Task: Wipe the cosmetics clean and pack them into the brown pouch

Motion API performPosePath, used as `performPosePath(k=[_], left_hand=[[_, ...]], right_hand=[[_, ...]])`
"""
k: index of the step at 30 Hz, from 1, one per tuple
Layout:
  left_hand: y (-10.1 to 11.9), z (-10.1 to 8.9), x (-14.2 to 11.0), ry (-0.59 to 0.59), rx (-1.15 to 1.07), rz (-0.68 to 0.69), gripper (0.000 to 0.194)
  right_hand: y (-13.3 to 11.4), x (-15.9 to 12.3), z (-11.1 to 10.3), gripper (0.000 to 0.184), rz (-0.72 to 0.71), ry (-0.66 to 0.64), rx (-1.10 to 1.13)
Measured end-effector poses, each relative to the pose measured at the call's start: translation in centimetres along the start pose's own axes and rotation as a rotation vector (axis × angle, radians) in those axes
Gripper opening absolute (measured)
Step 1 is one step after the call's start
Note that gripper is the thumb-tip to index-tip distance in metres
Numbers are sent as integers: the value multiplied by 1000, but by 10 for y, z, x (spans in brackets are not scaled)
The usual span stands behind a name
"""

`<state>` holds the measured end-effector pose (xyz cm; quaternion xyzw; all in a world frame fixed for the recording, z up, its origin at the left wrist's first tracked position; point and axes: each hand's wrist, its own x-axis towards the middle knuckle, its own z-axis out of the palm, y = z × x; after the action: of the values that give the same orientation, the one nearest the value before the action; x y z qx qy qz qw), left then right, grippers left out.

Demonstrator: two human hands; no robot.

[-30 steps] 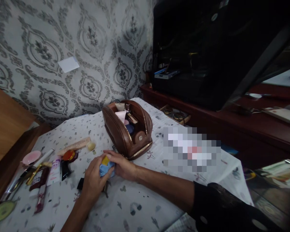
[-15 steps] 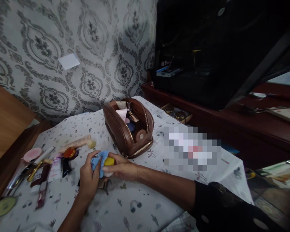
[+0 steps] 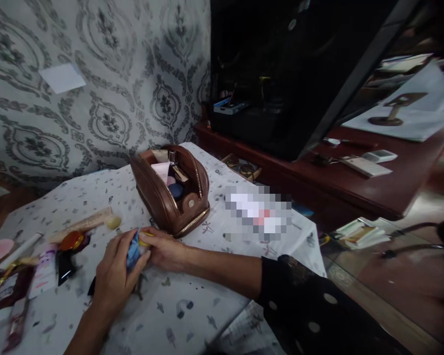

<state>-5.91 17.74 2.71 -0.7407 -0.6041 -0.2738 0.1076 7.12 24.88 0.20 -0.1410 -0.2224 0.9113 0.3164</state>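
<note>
My left hand (image 3: 113,268) is closed round a crumpled light-blue cloth (image 3: 132,252). Against the cloth, my right hand (image 3: 166,250) grips a small jar with a yellow lid (image 3: 145,238); fingers cover most of it. Both hands meet above the patterned tablecloth. Just beyond them stands a brown toiletry bag (image 3: 159,202), unzipped at the top, with a pink tube, a silver-capped bottle and a dark blue round item inside. Partly hidden behind my left wrist is a small black object (image 3: 92,287).
Cosmetics lie on the left: a pink-and-white tube (image 3: 44,270), an orange-lidded jar (image 3: 73,240), a long beige tube (image 3: 85,220) and several others. A pixelated item (image 3: 259,212) rests right of the bag. Beyond the table, a large black screen (image 3: 274,88) stands on a dark red cabinet (image 3: 358,182).
The view has swung to the right. Half a second ago the hands were slightly apart, showing more of the yellow-lidded jar; now the cloth is pressed round it.
</note>
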Motion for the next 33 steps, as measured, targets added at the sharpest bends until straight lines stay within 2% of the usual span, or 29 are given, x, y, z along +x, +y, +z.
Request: performPosePath(k=[2, 4, 9, 16, 23, 27, 33], left_hand=[[-1, 3, -1, 18, 151, 73, 54], [-1, 4, -1, 48, 248, 118, 52], [-3, 2, -1, 120, 250, 157, 46], [-16, -8, -2, 28, 115, 34, 44], [-19, -18, 2, -73, -156, -57, 35], [-21, -16, 2, -121, -191, -144, 40], [-27, -8, -1, -132, -152, -199, 57]], right_hand=[[2, 2, -1, 59, -8, -1, 28], [2, 3, -2, 51, 12, -8, 50], [-2, 4, -3, 36, 99, 5, 13], [-5, -2, -2, 59, 80, -13, -157], [-5, -3, 0, 68, 102, -21, -267], [-3, -3, 1, 78, 102, -33, -256], [-2, -6, 1, 77, 52, 11, -191]])
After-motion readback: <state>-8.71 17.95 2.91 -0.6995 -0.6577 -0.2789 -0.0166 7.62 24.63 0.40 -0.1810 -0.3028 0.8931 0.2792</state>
